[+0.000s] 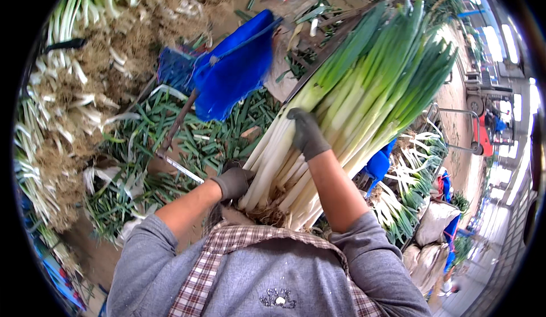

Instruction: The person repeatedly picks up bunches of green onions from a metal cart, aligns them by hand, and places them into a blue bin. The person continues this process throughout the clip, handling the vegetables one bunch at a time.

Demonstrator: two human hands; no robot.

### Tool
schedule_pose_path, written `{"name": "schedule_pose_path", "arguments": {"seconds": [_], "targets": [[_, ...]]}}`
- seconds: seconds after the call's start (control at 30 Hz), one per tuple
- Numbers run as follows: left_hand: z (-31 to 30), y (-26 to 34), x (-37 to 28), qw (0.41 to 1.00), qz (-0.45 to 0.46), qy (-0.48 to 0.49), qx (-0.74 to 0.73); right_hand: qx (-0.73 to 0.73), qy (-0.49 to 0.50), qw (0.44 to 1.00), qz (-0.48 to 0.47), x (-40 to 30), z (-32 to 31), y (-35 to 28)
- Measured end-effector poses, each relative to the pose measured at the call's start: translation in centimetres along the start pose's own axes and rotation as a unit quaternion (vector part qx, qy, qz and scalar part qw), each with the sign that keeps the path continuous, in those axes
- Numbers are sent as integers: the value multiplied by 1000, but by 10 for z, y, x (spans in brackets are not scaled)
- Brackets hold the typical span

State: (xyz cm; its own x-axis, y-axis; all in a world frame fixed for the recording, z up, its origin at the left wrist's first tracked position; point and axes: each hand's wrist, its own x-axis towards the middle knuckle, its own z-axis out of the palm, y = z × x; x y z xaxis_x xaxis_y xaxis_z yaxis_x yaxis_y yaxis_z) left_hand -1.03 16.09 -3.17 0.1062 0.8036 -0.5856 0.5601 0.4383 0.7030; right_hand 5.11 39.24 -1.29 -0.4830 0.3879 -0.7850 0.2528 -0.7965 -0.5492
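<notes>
A large bunch of long green onions (367,103) lies slanted before me, roots near my apron and green leaves pointing to the upper right. My left hand (234,182), in a dark grey glove, is at the white lower stalks on the bunch's left edge; its fingers are partly hidden. My right hand (308,133), gloved alike, lies over the white stalks at mid-length, its fingertips curled at the leftmost stalks. A dark metal edge (315,67) runs along the left side of the leaves. The brown checked apron (204,270) meets the root end.
Cut green leaves (213,133) litter the floor at left, beside a blue cloth (239,69) on a brown stick (177,125). Piled rooted onions (64,146) stand far left. More onions (405,189), pale sacks (435,223) and a red forklift (482,133) are at right.
</notes>
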Motion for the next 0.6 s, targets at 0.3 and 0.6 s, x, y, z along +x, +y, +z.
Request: {"name": "schedule_pose_path", "arguments": {"seconds": [0.3,0.6], "targets": [[-174,161,155,771,420,476,59,115,45,956,-265,41,-9,34],[-162,169,270,785,243,466,327,82,46,973,-212,88,-46,70]]}}
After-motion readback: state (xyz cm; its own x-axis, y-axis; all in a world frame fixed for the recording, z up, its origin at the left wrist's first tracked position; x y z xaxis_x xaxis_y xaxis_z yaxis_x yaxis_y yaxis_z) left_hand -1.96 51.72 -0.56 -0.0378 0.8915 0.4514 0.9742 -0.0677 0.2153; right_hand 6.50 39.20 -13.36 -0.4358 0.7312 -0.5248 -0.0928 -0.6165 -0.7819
